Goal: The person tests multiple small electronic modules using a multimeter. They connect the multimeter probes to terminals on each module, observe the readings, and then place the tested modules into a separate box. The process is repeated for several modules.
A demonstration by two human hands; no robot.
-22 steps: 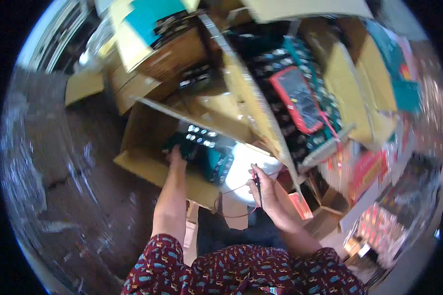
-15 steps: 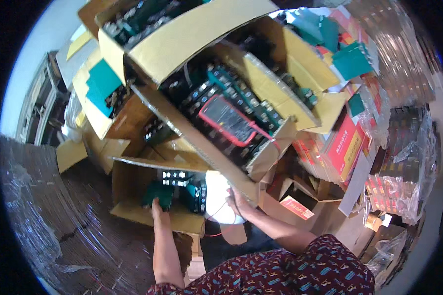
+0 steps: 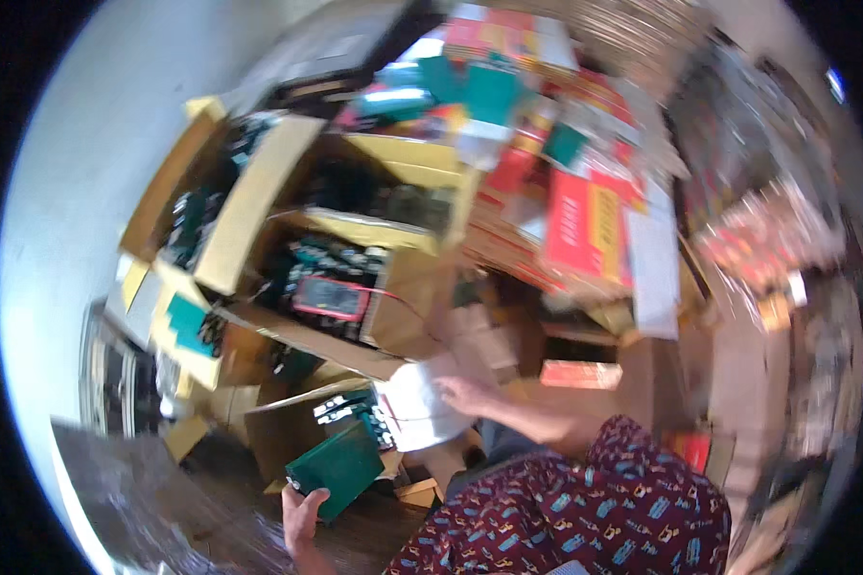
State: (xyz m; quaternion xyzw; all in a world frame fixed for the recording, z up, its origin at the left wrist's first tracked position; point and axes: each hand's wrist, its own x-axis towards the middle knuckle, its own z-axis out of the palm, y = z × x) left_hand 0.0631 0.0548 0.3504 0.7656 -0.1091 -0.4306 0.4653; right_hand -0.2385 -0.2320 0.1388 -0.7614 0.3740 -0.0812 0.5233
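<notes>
My left hand [image 3: 303,517] grips a green rectangular block [image 3: 338,470] by its lower left corner, thumb on its face. The block is tilted, at the front of an open carton [image 3: 276,420] where more blocks with shiny metal terminals [image 3: 345,406] lie. Beside the carton stands a white rounded object [image 3: 420,406], its kind unclear. Against its right side is my right hand [image 3: 464,394], fingers closed around thin test leads, though blur hides the detail. A red multimeter [image 3: 331,297] rests on blocks in a larger carton behind, its red lead [image 3: 398,299] running toward my right hand.
Open cartons of dark green blocks [image 3: 194,228] stand at the back left. Red and yellow boxes [image 3: 585,225] are stacked at the back right, with loose green sheets [image 3: 492,93] on top. Plastic-wrapped stacks [image 3: 762,235] line the right. Cardboard sheets [image 3: 144,489] lie at lower left.
My left hand has drawn the green block up and toward me from inside the carton. My right hand stays by the white object. The view has swung, so more of the right side shows.
</notes>
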